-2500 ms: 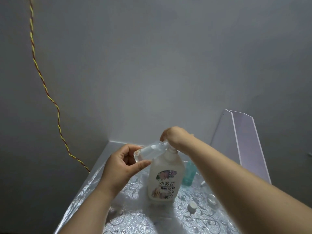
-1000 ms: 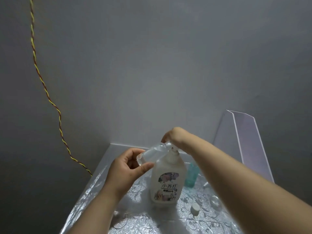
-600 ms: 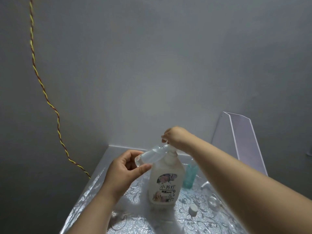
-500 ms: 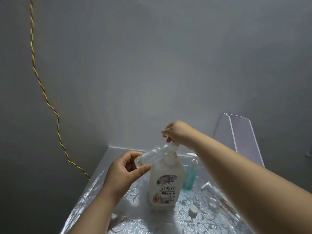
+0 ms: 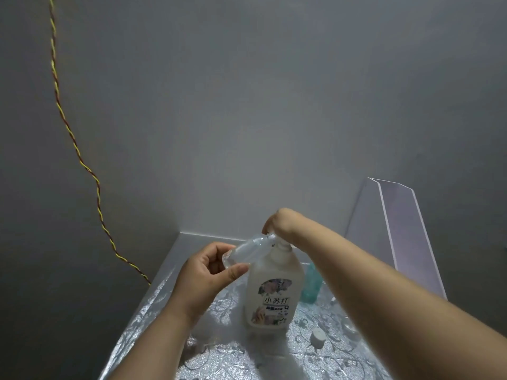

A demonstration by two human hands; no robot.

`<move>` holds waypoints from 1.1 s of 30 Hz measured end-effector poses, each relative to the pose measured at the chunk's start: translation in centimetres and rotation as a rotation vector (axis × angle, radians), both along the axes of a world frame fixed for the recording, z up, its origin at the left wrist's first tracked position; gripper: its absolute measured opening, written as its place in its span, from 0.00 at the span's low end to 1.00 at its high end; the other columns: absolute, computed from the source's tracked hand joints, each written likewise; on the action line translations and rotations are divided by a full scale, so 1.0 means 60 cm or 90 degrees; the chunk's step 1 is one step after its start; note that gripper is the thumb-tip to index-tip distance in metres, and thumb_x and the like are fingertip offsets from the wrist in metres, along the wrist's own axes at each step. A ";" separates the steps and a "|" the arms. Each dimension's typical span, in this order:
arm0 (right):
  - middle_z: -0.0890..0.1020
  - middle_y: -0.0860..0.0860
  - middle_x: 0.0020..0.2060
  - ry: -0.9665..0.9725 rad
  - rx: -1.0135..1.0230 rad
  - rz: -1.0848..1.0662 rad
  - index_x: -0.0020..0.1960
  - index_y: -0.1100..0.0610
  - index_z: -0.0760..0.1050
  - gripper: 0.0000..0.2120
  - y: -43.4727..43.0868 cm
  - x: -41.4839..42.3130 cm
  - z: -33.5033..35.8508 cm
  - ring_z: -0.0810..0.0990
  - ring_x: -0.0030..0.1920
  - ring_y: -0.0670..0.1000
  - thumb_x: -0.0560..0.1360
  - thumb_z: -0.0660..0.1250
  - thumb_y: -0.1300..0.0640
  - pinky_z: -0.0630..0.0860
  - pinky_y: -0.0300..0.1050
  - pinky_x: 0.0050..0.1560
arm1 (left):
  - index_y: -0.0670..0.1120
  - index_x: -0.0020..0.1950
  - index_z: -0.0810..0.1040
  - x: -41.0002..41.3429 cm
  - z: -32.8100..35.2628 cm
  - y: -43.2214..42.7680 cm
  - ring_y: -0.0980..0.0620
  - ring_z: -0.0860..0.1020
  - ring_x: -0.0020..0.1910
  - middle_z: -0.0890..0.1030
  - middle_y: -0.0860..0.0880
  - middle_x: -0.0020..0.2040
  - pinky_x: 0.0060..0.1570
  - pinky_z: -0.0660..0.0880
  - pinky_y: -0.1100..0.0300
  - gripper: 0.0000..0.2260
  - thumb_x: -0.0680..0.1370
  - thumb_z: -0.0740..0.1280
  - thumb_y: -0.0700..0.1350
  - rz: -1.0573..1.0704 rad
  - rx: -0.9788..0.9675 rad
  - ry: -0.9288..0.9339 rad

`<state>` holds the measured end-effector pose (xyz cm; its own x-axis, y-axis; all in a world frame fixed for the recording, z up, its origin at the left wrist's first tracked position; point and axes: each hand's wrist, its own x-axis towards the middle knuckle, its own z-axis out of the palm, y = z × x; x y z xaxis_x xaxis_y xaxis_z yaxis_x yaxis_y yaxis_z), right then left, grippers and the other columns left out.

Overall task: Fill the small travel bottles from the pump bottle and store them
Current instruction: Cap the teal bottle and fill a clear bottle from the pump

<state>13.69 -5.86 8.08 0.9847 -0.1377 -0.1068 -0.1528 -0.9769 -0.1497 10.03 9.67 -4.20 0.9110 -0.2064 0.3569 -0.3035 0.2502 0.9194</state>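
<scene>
A white pump bottle with a flowered label stands on the silver patterned table. My left hand grips a small clear travel bottle, tilted with its mouth up against the pump's spout. On top of the pump head lies my right hand, fingers bent down over it; the pump head itself is hidden. A small teal bottle stands behind the pump bottle, partly covered by my right forearm.
A white cap lies on the table to the right of the pump bottle. A clear plastic stand leans at the back right. A yellow-red twisted cord hangs down the left wall. The grey wall closes the table's far edge.
My right hand rose off the pump head half a second ago and has come back down on it. The left hand keeps the travel bottle at the spout.
</scene>
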 end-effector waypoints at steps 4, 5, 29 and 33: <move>0.74 0.54 0.67 -0.025 0.004 0.020 0.69 0.58 0.72 0.18 0.001 -0.003 -0.001 0.72 0.66 0.56 0.80 0.58 0.62 0.70 0.44 0.64 | 0.50 0.46 0.83 0.000 0.000 0.001 0.52 0.79 0.40 0.84 0.46 0.41 0.40 0.77 0.63 0.20 0.57 0.79 0.54 0.005 0.002 0.002; 0.73 0.54 0.68 -0.025 0.009 0.016 0.69 0.58 0.71 0.18 0.003 -0.008 0.002 0.72 0.67 0.56 0.80 0.57 0.62 0.70 0.45 0.64 | 0.50 0.46 0.83 0.000 0.000 0.002 0.51 0.79 0.40 0.83 0.45 0.41 0.41 0.78 0.62 0.21 0.56 0.80 0.55 0.007 0.003 0.001; 0.77 0.60 0.63 -0.056 0.155 -0.010 0.63 0.63 0.75 0.15 -0.006 -0.014 -0.010 0.77 0.58 0.56 0.78 0.60 0.61 0.67 0.41 0.49 | 0.48 0.47 0.82 0.005 -0.004 0.001 0.51 0.80 0.41 0.84 0.44 0.43 0.43 0.78 0.60 0.21 0.58 0.80 0.53 0.008 0.009 -0.011; 0.79 0.58 0.60 -0.107 0.182 -0.007 0.61 0.61 0.77 0.16 -0.010 -0.013 -0.010 0.77 0.56 0.55 0.78 0.58 0.59 0.73 0.49 0.60 | 0.49 0.48 0.82 0.006 -0.004 0.002 0.50 0.78 0.41 0.82 0.39 0.42 0.45 0.77 0.57 0.20 0.59 0.80 0.53 0.004 0.006 -0.007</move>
<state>12.94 -6.46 7.49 0.9904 -0.1367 0.0210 -0.1135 -0.8901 -0.4413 10.38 9.79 -4.46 0.9086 -0.2034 0.3649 -0.3151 0.2397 0.9183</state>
